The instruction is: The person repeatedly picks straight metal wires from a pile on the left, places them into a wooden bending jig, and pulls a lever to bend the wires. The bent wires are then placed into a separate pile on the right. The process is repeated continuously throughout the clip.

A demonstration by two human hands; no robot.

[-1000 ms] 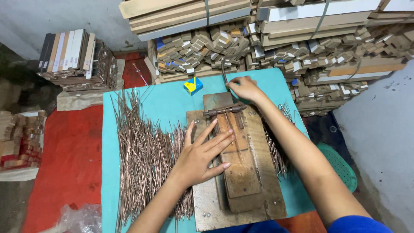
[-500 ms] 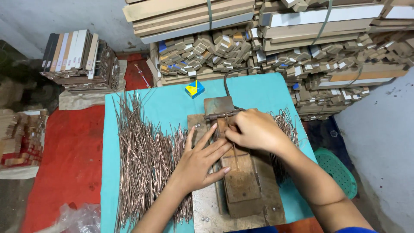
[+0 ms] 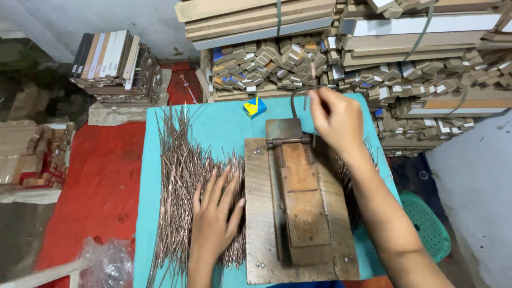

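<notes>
We've got our left hand (image 3: 214,220) flat, fingers spread, on the copper rods (image 3: 181,181) just left of the wooden press (image 3: 298,213); rods run lengthwise w/ it; right hand (image 3: 335,118) pinches the bent lever (image 3: 298,98) at its far end.

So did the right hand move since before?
Yes. The right hand went up from the wooden press toward the curved metal handle at its far end.

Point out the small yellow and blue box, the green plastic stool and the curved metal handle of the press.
Yellow and blue box (image 3: 255,107), head view, top face.
Green plastic stool (image 3: 425,224), head view, seat.
Curved metal handle (image 3: 295,100), head view, bend.
</notes>
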